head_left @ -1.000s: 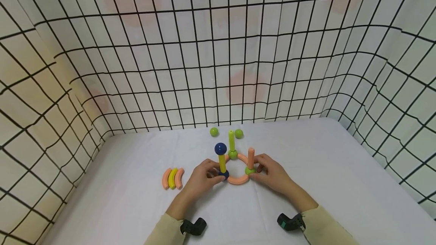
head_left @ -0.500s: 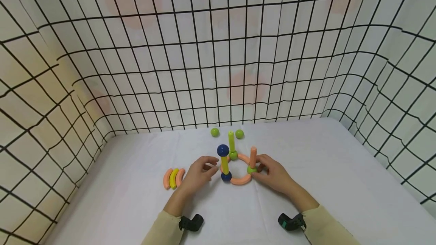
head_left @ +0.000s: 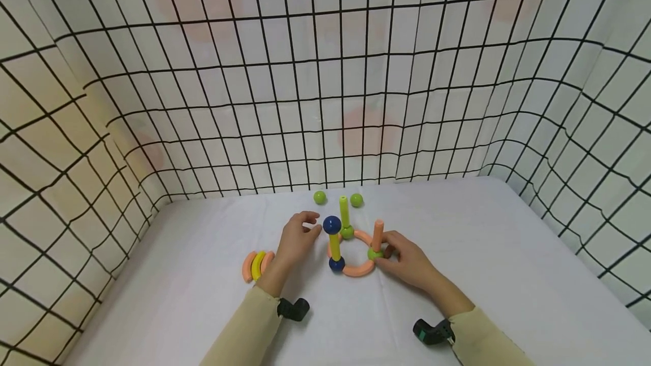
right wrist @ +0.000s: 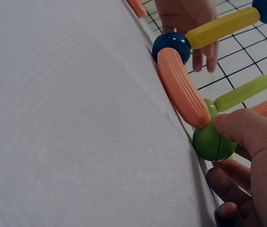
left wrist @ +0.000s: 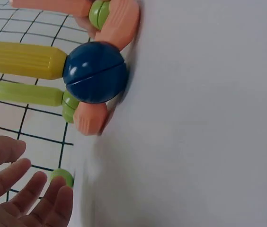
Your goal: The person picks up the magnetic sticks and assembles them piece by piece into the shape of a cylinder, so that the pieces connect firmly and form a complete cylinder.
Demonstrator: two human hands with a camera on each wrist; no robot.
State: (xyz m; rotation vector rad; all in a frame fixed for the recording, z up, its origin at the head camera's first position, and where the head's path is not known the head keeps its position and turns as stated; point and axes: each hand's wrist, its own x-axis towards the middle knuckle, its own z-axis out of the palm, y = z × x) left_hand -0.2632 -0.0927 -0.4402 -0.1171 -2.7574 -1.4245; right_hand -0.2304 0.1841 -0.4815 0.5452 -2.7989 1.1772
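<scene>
A ring of curved orange rods [head_left: 359, 270] joined by balls lies on the table. From its dark blue ball [left wrist: 95, 72] rises a yellow rod [head_left: 334, 247], topped by another dark blue ball [head_left: 332, 225]. A light green rod [head_left: 344, 212] stands on the rear green ball [head_left: 347, 232]. My right hand [head_left: 407, 258] pinches the right-hand green ball [right wrist: 214, 142], under an upright orange rod [head_left: 378, 235]. Left of the ring, my left hand [head_left: 297, 237] hovers with loosely bent fingers and holds nothing; the left wrist view shows its fingers [left wrist: 39, 189] spread.
Two loose green balls, one left [head_left: 319, 197] and one right [head_left: 356, 200], lie behind the ring. To the left are two orange curved rods [head_left: 248, 266] with a yellow curved rod [head_left: 257, 266] between them. A black wire grid [head_left: 325, 100] encloses the back and sides.
My left hand has let go of the lower dark blue ball, drawn off to the left, then moved away toward the back. My right hand stays at its green ball.
</scene>
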